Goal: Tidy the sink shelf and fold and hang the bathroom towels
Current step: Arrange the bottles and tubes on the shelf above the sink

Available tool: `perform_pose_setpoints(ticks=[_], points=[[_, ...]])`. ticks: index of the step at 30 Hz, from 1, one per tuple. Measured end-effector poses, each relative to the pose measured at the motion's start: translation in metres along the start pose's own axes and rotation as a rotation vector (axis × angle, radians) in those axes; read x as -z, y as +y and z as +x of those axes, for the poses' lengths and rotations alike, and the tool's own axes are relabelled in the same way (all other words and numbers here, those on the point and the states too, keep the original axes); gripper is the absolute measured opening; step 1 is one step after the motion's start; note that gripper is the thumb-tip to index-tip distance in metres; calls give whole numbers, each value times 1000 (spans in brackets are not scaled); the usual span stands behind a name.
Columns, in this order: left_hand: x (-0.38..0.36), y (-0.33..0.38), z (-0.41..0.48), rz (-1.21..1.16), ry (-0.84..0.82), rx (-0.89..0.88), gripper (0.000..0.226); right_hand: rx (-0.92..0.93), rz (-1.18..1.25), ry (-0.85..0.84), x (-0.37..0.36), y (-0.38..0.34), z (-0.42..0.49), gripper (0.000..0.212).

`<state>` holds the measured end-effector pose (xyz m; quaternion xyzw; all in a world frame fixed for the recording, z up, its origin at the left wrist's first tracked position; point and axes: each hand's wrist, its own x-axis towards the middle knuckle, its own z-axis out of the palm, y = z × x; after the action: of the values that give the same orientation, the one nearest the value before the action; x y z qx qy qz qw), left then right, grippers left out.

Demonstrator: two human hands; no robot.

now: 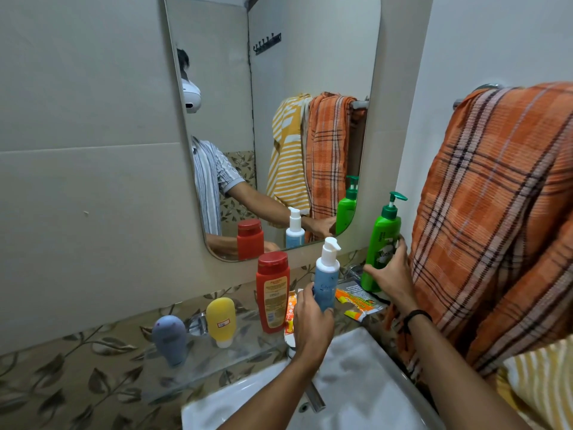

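Note:
On the glass sink shelf (235, 346) stand a grey-blue tube (170, 338), a yellow tube (220, 321) and a red bottle (273, 294). My left hand (311, 321) grips a blue pump bottle (326, 276) that stands upright on the shelf. My right hand (391, 273) holds a green pump bottle (383, 243) at the shelf's right end. An orange sachet (356, 301) lies flat between the two bottles. An orange plaid towel (496, 212) hangs bunched over the rail (486, 87) at the right, with a yellow striped towel (539, 386) below it.
A white sink (356, 383) with a metal tap (314, 398) sits under the shelf. A mirror (279, 88) on the tiled wall reflects a person, both towels and a hook rack. An orange tube lies behind my left hand.

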<state>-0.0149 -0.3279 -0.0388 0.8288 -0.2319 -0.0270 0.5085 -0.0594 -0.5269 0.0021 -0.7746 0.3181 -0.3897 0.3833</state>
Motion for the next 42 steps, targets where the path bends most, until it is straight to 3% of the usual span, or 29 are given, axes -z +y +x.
perform_pose_setpoints(ticks=[12, 19, 36, 39, 42], points=[[2, 10, -5, -106, -10, 24, 64, 21, 141, -46, -20, -7, -9, 107], [2, 9, -7, -67, -11, 27, 60, 41, 46, -9, -7, -1, 0, 110], [1, 20, -35, -207, 98, 24, 80, 25, 26, 12, -10, 5, 2, 103], [-4, 19, -56, -225, 223, -81, 69, 18, 21, 12, -11, 5, 0, 104], [-8, 16, -75, -153, 196, -359, 59, 19, 5, 27, -12, 6, -2, 105]])
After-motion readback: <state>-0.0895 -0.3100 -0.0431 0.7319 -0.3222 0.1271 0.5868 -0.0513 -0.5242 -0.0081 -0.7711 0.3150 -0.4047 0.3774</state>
